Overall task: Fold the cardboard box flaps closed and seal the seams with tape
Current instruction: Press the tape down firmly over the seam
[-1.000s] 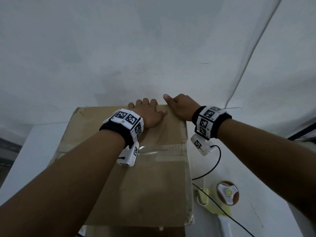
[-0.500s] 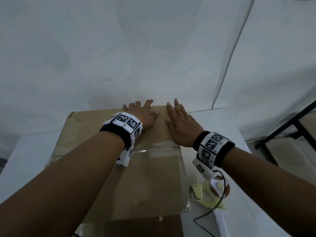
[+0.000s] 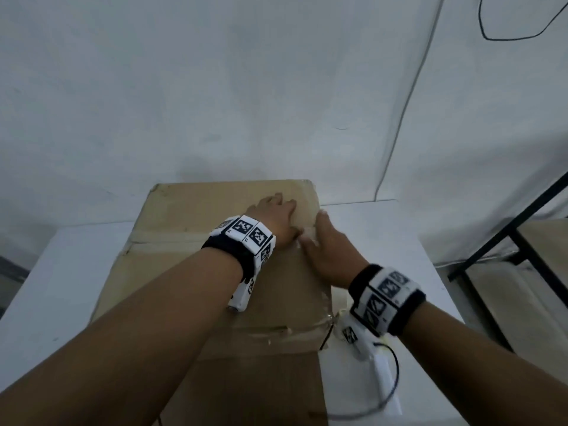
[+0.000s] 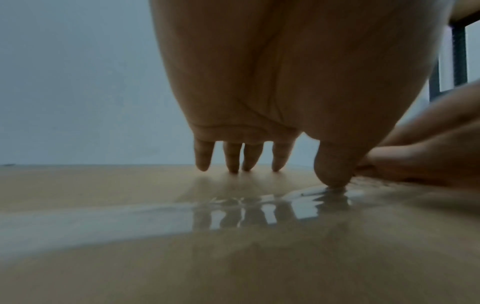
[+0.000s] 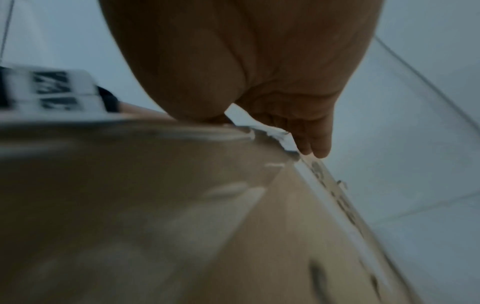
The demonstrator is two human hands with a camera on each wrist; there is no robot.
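Observation:
The brown cardboard box [image 3: 184, 272] lies on the white table with its flaps shut. A clear tape strip [image 3: 172, 238] runs across the seam, and another wrinkled strip [image 3: 276, 333] sits nearer me. My left hand [image 3: 276, 213] rests flat on the far right of the top. In the left wrist view its fingertips [image 4: 233, 168] touch the cardboard [image 4: 233, 257] and the thumb presses the shiny tape [image 4: 103, 220]. My right hand [image 3: 325, 241] lies flat with straight fingers along the box's right edge, beside the left thumb. In the right wrist view its fingers [image 5: 317, 144] reach over crinkled tape at the box edge [image 5: 155, 205].
The white table [image 3: 61, 287] extends left and right of the box, with a white wall close behind. A black metal frame [image 3: 507, 235] stands at the right. A white and yellow tool handle [image 3: 384, 373] and a black cable [image 3: 395, 379] lie under my right wrist.
My right hand went from curled at the box's far right corner to flat, then slid back toward me along the right edge. The left hand stayed pressing the top.

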